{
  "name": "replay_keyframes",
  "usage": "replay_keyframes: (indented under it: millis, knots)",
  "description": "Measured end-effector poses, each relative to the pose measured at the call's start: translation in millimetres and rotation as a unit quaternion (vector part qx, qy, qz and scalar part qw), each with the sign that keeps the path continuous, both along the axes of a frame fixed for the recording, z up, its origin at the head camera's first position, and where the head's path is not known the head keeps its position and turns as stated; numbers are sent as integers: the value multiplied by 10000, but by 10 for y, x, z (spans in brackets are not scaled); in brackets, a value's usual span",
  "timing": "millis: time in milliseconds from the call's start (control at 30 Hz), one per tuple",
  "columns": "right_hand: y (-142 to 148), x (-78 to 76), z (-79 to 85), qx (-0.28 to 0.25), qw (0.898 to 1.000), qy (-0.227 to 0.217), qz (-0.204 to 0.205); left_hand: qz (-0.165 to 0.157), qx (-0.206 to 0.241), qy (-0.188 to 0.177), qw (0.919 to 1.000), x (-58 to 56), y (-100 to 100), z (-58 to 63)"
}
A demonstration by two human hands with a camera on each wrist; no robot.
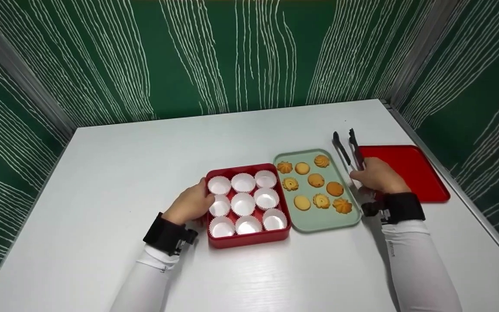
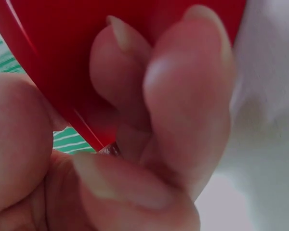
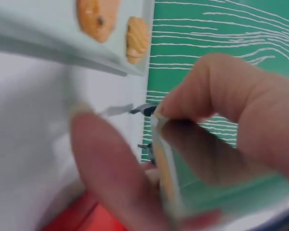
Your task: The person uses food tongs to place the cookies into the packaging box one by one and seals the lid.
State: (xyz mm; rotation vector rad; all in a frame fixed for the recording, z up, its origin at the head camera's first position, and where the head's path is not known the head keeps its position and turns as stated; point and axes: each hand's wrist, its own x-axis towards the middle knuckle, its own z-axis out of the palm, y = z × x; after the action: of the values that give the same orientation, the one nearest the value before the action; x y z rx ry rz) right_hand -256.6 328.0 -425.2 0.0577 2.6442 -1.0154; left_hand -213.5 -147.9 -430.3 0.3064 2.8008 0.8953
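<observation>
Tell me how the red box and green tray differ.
The box is red and deep; the tray green and shallow. The box holds white cups; the tray, cookies. The left hand grips the box; neither hand grips the tray. Both have rounded corners, each holding nine items.

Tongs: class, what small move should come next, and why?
Probably ease the tongs left over the green tray, parted tips around the nearest cookie. The right hand holds them just beside that tray, while the left hand grips the box, whose paper cups look empty.
</observation>
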Motion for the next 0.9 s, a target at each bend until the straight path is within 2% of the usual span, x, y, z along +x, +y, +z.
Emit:
replay_keyframes:
  millis: [167, 333, 400, 467, 567, 667, 800, 900]
  knots:
    - [59, -21, 18, 170, 9998, 126, 33, -37, 4, -61, 10000, -12, -2, -15]
    - [67, -50, 88, 129, 9977, 612, -259, -102, -29, -85, 9999, -19, -3, -29]
    - [33, -28, 146, 143, 9963, 806, -248, -96, -18, -85, 9999, -17, -3, -33]
    - [-24, 19, 221, 233, 9951, 961, -78, -84, 30, -98, 9999, -19, 7, -37]
    - [-152, 114, 345, 494, 9921, 1078, 418, -36, 116, -145, 9998, -18, 17, -43]
    - [-296, 209, 446, 970, 9864, 1092, 760, 9, 155, -186, 9997, -15, 27, -41]
    - [-479, 295, 493, 1609, 9773, 1086, 844, 17, 145, -146, 9998, -15, 34, -42]
    - [-603, 322, 470, 1811, 9736, 1084, 869, 4, 104, -94, 9999, -22, 37, -47]
